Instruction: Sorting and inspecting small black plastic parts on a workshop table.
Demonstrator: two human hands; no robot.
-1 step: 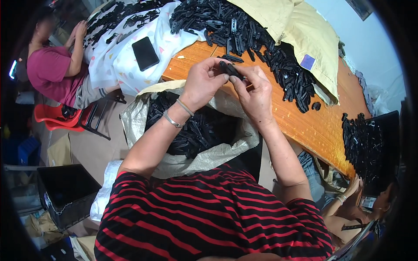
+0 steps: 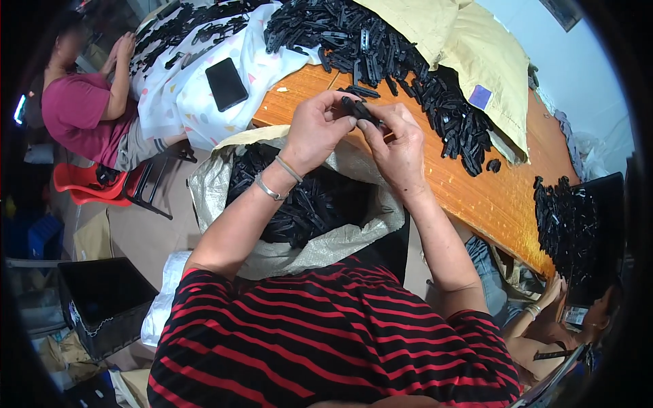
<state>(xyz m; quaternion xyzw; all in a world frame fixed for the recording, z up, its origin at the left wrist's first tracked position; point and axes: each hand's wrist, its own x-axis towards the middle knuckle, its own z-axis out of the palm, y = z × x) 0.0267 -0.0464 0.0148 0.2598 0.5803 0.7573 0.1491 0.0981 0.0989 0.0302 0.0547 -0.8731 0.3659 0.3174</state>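
While the left hand (image 2: 314,132) and right hand (image 2: 403,146) are together pinching the black part (image 2: 358,109) near the table edge (image 2: 449,216), its long axis is slanting rightward and bodyward between them, neither hand lying nearer.

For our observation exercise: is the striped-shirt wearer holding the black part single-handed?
No: the left hand and right hand both grip the black part.

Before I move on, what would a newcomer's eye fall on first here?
Probably the heap of slender black parts strewn over the orange wooden table at the top. Then, below it, the left hand and right hand, both on a small black piece. Below them gapes a woven sack holding more black parts.
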